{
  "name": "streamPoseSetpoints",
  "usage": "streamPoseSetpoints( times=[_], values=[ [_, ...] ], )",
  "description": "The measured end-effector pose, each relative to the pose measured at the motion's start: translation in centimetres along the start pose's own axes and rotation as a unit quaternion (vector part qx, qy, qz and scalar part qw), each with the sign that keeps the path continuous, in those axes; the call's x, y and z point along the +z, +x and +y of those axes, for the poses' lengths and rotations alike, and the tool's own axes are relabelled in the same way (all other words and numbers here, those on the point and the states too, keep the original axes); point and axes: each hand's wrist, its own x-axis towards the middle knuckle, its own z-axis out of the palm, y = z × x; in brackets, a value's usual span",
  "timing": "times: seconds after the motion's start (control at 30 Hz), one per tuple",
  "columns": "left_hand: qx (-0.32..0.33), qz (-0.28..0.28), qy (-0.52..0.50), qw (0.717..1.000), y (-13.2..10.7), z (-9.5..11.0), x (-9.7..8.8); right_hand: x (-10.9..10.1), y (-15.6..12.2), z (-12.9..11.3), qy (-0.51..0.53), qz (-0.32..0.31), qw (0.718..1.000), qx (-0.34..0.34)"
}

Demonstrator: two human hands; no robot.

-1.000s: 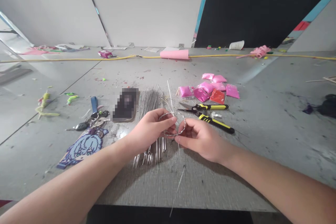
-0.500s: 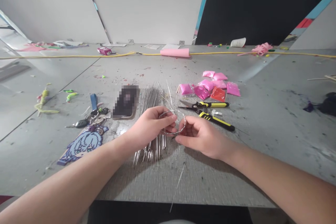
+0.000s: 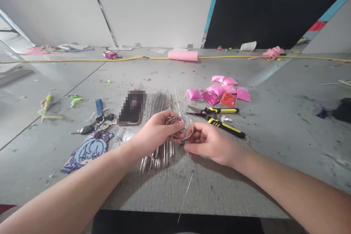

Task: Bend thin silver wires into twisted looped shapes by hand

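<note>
A ring of twisted silvery wire (image 3: 189, 136) is held up between both hands over the table. My left hand (image 3: 161, 128) pinches its left side between thumb and fingers. On the ring's right side, my right hand (image 3: 210, 142) has its fingers curled and pressed against the wire. Beneath and behind the left hand lies a bundle of straight thin metal wires (image 3: 157, 104), partly hidden by that hand. Pliers with black and yellow handles (image 3: 226, 126) lie spread beyond the right hand. A single loose wire (image 3: 185, 195) sticks out over the table's front edge.
Left of the bundle are a phone (image 3: 131, 108), keys (image 3: 86, 129) and a blue pixel-pattern piece (image 3: 87, 151). Several pink packets (image 3: 215, 89) and a red packet (image 3: 227, 99) lie behind the pliers. A yellow cord (image 3: 233, 56) runs across the back, past a pink roll (image 3: 182, 56).
The wire ring has turned and shifted slightly within my fingers, and its loop looks a little different. Both hands stay in almost the same place.
</note>
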Motion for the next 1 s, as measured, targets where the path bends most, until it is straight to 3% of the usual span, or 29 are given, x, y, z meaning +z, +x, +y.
streamPoseSetpoints(
  times=[0.23,0.63,1.0],
  values=[
    [0.001,0.035,-0.006,0.999,0.04,0.13,-0.04,0.07,-0.10,-0.02,0.004,-0.030,0.999,0.041],
    [-0.011,0.022,-0.005,1.000,0.09,0.15,-0.12,0.00,-0.50,-0.68,0.005,-0.047,0.996,0.073],
    [-0.016,0.017,-0.015,1.000,-0.03,0.20,-0.14,-0.61,-0.17,-0.60,-0.009,-0.029,1.000,-0.004]
  ],
)
